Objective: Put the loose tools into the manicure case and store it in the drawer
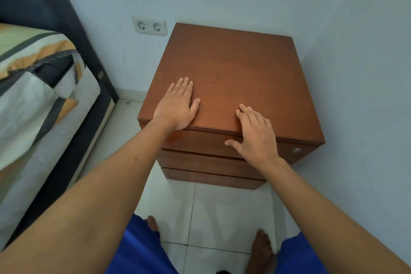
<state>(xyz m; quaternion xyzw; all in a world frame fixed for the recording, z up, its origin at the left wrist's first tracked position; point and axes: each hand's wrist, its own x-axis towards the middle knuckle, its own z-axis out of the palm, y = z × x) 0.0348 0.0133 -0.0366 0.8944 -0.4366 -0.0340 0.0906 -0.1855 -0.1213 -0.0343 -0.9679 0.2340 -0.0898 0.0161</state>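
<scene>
Hands rest flat on the wooden nightstand [233, 69]: left hand [178, 104] palm-down near the front-left corner, right hand [255, 135] draped over the front edge, thumb against the top drawer [200, 142] front. Both spread, grasping nothing. All three drawers closed. Manicure case not visible.

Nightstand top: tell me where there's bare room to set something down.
The nightstand top is bare from the back edge by the wall down to the hands. Only the front edge is taken: left hand flat at front-left, right hand over the front-right lip.
</scene>
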